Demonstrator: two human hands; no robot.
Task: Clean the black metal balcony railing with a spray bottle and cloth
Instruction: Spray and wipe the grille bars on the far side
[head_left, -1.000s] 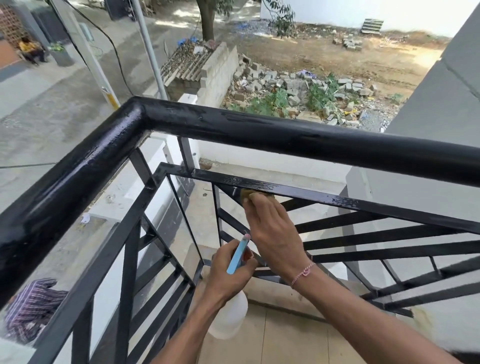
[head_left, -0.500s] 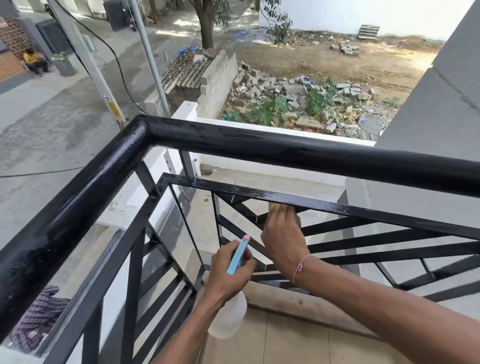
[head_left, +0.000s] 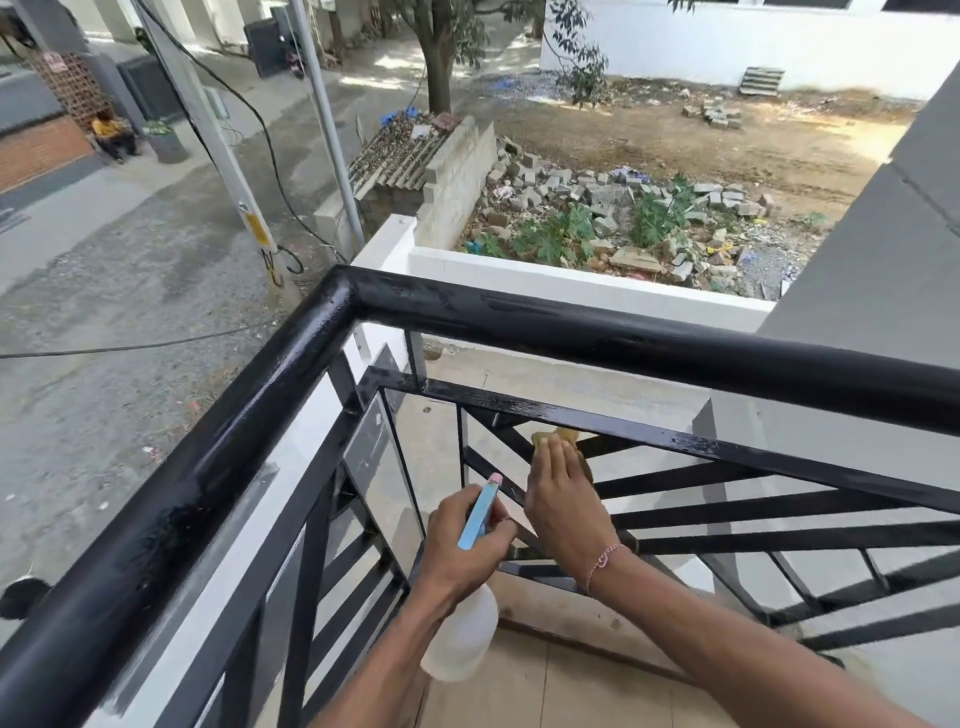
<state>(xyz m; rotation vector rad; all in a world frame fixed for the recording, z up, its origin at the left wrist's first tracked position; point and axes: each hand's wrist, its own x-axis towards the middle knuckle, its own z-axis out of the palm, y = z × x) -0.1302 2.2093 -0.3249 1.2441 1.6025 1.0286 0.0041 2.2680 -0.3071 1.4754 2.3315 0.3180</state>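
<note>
1. Head view, looking down from a balcony corner: a black metal railing (head_left: 623, 338) with a thick round top rail bends at the corner and runs off to the left and to the right. Below the top rail are thinner slanted black bars.
2. The right hand (head_left: 563, 499) reaches under the top rail and presses a yellowish cloth (head_left: 558, 435) against a slanted bar just below the flat upper crossbar. The fingers lie fairly straight over the cloth, close together; most of the cloth is hidden beneath them.
3. A thin pink bracelet (head_left: 605, 558) circles the right wrist.
4. The left hand (head_left: 462, 540) sits just beside the right, fingers curled round the neck of a spray bottle (head_left: 460, 639). The blue trigger head points up; the white body hangs below the hand.
5. Beyond the railing lie a paved street, a utility pole (head_left: 244, 208) and scattered rubble (head_left: 597, 192) among green plants.
</note>
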